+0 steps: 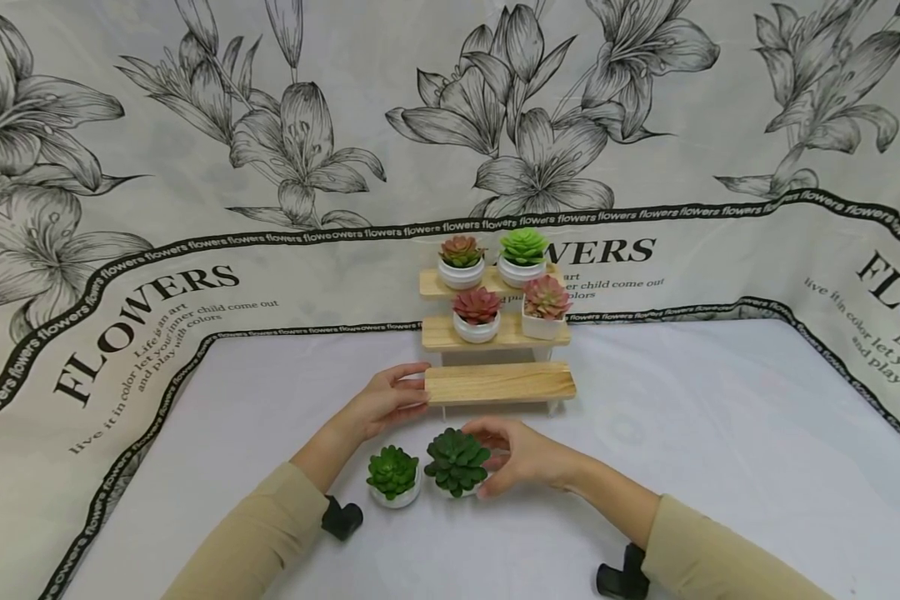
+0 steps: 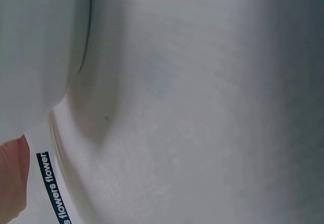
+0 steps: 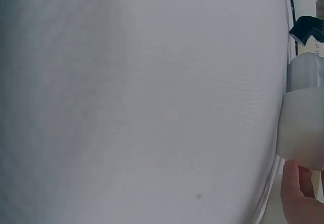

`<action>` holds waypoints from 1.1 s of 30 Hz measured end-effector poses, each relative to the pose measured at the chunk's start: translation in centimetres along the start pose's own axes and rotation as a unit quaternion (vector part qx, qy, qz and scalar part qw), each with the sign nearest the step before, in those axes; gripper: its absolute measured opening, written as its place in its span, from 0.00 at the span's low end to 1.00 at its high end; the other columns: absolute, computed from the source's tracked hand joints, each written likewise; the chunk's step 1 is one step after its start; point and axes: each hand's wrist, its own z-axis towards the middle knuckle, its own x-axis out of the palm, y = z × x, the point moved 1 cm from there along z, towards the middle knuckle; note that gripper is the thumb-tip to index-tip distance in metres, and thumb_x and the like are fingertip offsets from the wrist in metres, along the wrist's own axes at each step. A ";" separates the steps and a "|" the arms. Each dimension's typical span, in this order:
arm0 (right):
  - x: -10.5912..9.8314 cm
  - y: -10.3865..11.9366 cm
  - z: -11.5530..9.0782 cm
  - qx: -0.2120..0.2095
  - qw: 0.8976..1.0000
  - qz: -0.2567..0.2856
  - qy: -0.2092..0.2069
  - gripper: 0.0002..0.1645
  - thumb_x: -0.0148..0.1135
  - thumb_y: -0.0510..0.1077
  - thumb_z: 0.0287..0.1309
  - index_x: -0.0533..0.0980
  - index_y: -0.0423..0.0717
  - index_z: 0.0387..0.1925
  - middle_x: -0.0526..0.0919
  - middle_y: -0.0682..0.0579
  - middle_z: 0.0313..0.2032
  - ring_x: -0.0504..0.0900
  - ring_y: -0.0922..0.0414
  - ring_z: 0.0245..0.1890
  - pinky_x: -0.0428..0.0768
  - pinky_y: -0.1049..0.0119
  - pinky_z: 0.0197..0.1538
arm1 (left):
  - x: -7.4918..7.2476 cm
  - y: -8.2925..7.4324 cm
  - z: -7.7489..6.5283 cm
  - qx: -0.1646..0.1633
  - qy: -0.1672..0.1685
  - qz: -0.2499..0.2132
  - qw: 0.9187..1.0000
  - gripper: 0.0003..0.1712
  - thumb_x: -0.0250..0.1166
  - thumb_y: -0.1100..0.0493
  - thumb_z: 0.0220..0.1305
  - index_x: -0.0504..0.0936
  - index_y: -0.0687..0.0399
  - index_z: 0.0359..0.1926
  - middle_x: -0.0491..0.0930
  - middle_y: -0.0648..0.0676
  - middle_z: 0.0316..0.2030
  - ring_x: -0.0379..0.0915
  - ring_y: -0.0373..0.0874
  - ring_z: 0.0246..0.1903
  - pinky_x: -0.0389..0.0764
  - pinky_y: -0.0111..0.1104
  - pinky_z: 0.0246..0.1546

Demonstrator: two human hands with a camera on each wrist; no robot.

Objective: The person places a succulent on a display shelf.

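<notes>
My right hand [image 1: 528,457] curls its fingers and thumb round the white pot of a dark green succulent [image 1: 457,461], near the front of the table. In the right wrist view its fingers meet the side of that white pot [image 3: 301,127]. A brighter green succulent [image 1: 393,473] in a round white pot stands just left of it. My left hand [image 1: 386,402] holds the left end of the wooden stand's lowest shelf [image 1: 498,383], which is bare. In the left wrist view, fingers [image 2: 12,178] show at the lower left edge, beyond a large white pot [image 2: 33,57].
Behind, the stand's middle shelf [image 1: 442,335] carries a red succulent [image 1: 477,306] and a pink one [image 1: 547,297]. On the top shelf [image 1: 429,283] sit a reddish-green succulent [image 1: 461,251] and a light green one [image 1: 523,247]. A flower-printed cloth [image 1: 330,283] rises behind the white table [image 1: 682,417].
</notes>
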 end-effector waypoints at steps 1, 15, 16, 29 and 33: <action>0.1 0.0 0.0 -0.001 1.000 -0.003 0.000 0.44 0.72 0.33 0.40 0.63 0.33 0.61 0.67 0.43 0.59 0.65 0.48 0.59 0.73 0.55 0.57 | 0.0 0.0 0.0 0.001 0.001 0.000 1.000 0.32 0.57 0.75 0.60 0.64 0.60 0.65 0.68 0.66 0.57 0.75 0.44 0.41 0.81 0.33 0.42; 0.4 0.0 0.3 -0.012 1.000 -0.015 -0.001 0.40 0.71 0.31 0.38 0.66 0.33 0.57 0.74 0.49 0.51 0.71 0.55 0.52 0.75 0.59 0.54 | 0.0 0.1 0.0 0.003 0.005 -0.001 1.000 0.32 0.58 0.75 0.60 0.64 0.60 0.65 0.68 0.66 0.57 0.75 0.44 0.42 0.80 0.34 0.44; 0.4 0.0 0.3 -0.011 1.000 -0.014 -0.001 0.39 0.71 0.31 0.38 0.67 0.33 0.56 0.74 0.49 0.51 0.71 0.55 0.51 0.75 0.59 0.54 | 0.0 0.1 0.0 0.003 0.005 -0.001 1.000 0.32 0.58 0.75 0.60 0.64 0.60 0.65 0.68 0.66 0.57 0.75 0.44 0.42 0.80 0.34 0.44; 0.3 0.5 0.1 0.000 1.000 -0.016 -0.005 0.36 0.71 0.31 0.38 0.69 0.34 0.54 0.76 0.48 0.49 0.72 0.54 0.51 0.73 0.57 0.57 | -0.1 0.1 0.0 0.001 0.005 0.001 1.000 0.32 0.59 0.75 0.59 0.65 0.60 0.65 0.68 0.65 0.56 0.75 0.43 0.40 0.81 0.34 0.43; 0.1 0.8 0.0 -0.006 0.999 -0.029 -0.017 0.37 0.70 0.31 0.39 0.69 0.34 0.55 0.76 0.47 0.49 0.71 0.52 0.53 0.72 0.56 0.58 | -0.1 0.1 0.1 0.002 0.005 -0.001 1.000 0.32 0.58 0.75 0.59 0.65 0.60 0.65 0.69 0.65 0.56 0.75 0.43 0.40 0.81 0.33 0.42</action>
